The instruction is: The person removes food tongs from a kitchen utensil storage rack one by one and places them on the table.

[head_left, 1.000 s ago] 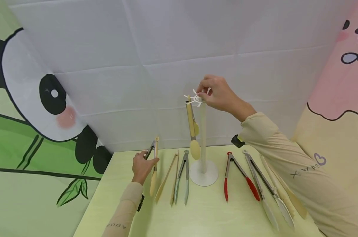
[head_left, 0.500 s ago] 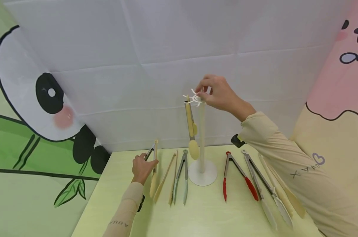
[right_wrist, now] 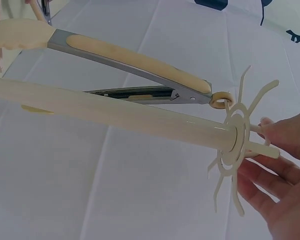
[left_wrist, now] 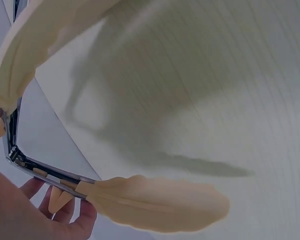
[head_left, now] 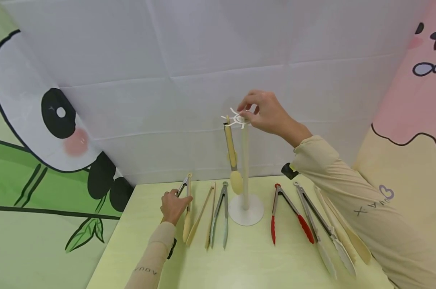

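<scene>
My left hand grips a pair of tongs with pale orange scalloped tips. Their arms are spread wide, and their shadow falls on the table in the left wrist view. At the top of a white stand, my right hand pinches the ring of hooks with thumb and fingers. From one hook hangs another pair of tongs with a yellow grip and yellow tips, suspended by its end loop beside the pole.
Wooden-looking tongs and mint-tipped tongs lie left of the stand's round base. To its right are red-tipped tongs, long grey-white tongs and beige tongs, near my right sleeve. A white cloth wall stands behind.
The hanging tongs have turned slightly, their rear arm now mostly behind the front one. The left hand's tongs have sunk a little. My right hand keeps its hold on the hook ring.
</scene>
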{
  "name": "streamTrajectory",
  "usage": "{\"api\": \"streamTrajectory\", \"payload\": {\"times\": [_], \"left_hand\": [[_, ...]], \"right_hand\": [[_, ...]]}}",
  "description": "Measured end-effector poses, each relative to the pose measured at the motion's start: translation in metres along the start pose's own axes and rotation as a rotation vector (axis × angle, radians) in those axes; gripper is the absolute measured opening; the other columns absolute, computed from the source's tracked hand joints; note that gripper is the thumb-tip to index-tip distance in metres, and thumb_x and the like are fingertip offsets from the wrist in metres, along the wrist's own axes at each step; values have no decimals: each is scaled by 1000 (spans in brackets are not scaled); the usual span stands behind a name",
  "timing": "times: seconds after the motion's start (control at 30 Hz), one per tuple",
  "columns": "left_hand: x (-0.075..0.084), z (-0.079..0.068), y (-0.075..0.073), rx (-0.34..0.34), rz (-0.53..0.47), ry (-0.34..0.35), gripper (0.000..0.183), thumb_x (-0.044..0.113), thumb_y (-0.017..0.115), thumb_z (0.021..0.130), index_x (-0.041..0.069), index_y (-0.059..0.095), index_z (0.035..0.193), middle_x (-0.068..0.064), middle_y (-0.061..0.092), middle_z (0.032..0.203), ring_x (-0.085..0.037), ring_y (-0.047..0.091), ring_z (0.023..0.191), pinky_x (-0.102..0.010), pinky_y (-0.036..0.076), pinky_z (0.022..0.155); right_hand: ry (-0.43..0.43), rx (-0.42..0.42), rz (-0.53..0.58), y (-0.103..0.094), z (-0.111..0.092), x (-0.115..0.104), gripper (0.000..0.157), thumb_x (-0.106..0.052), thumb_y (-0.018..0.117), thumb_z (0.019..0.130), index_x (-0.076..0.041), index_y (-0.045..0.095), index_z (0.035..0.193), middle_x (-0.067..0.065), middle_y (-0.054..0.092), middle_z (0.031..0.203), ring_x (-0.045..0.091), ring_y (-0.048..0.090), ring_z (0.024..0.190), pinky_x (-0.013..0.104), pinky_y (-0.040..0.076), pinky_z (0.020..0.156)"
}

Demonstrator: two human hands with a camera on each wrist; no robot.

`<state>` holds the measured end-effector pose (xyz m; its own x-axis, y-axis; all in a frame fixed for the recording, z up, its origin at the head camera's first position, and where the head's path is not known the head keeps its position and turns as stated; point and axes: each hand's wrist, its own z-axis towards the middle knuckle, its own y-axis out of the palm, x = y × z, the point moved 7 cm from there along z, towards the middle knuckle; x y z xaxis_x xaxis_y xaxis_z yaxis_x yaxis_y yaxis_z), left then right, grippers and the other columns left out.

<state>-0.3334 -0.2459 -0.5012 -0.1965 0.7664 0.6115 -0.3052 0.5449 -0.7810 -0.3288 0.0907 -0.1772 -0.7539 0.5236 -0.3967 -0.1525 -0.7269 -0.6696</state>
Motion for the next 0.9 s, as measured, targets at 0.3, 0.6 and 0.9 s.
{"api": "streamTrajectory", "payload": {"times": [0.3, 0.6, 0.9], "left_hand": [[-7, -2, 3, -8, 22, -46, 65, 37, 69, 73, 0, 57, 124, -24, 54, 110, -41, 48, 104, -60, 39, 80], [-9, -2, 6, -33, 48, -59, 65, 37, 68, 73, -1, 57, 124, -26, 54, 112, -42, 46, 107, -62, 38, 82], [-14, -2, 10, -30, 69, -62, 62, 36, 67, 72, -2, 59, 120, -26, 55, 109, -42, 46, 105, -62, 38, 80]], "right_hand": [[6, -2, 26, -1, 0, 2, 9, -5, 65, 87, -1, 71, 92, 8, 63, 91, 19, 57, 84, 32, 49, 71], [0, -5, 35, -1, 0, 2, 9, -4, 65, 87, -1, 71, 92, 7, 63, 91, 19, 57, 85, 32, 49, 72], [5, -4, 34, -1, 0, 1, 9, -5, 64, 87, -1, 71, 92, 7, 63, 90, 19, 57, 85, 32, 49, 72]]}}
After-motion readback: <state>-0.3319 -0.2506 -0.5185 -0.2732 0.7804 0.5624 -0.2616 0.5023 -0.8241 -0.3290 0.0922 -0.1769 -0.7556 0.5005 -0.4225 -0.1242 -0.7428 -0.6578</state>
